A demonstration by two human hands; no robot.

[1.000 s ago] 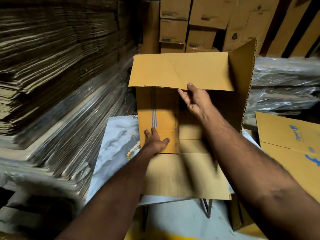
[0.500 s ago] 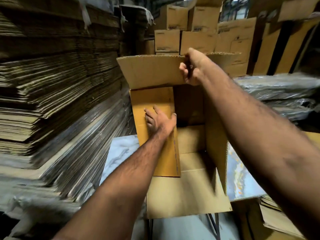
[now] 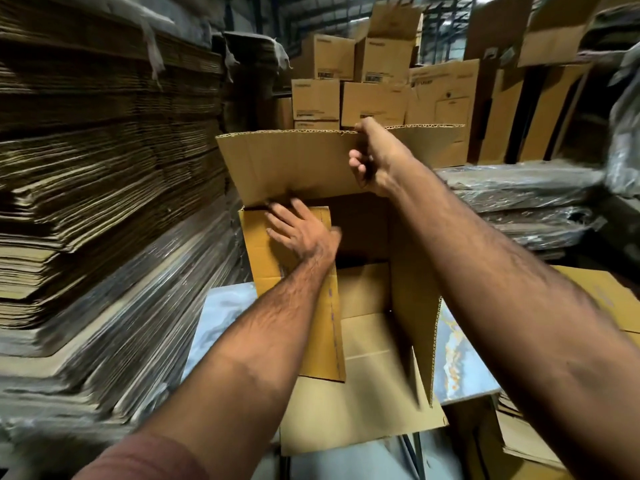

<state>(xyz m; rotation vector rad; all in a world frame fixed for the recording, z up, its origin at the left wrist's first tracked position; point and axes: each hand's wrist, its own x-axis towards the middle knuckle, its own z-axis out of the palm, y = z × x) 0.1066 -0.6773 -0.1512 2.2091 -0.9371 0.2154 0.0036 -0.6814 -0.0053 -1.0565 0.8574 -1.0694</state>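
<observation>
Lifting far flap upright, folded over second ago; right grip curled round its top edge, left grip flat on side flap. Box on counter, likely ready for folding.

We see a box in plain tan-brown. Its far flap is a duller brown, and its left flap is a brighter yellow-ochre with a faint purple dotted line down one edge. The surface under it is marbled pale blue-grey and white, with orange-gold veins. At left, the stacked flat cardboard shows thin brown and beige stripes. The boxes behind are light tan with small dark printed labels. The sleeve is dusty red.
</observation>
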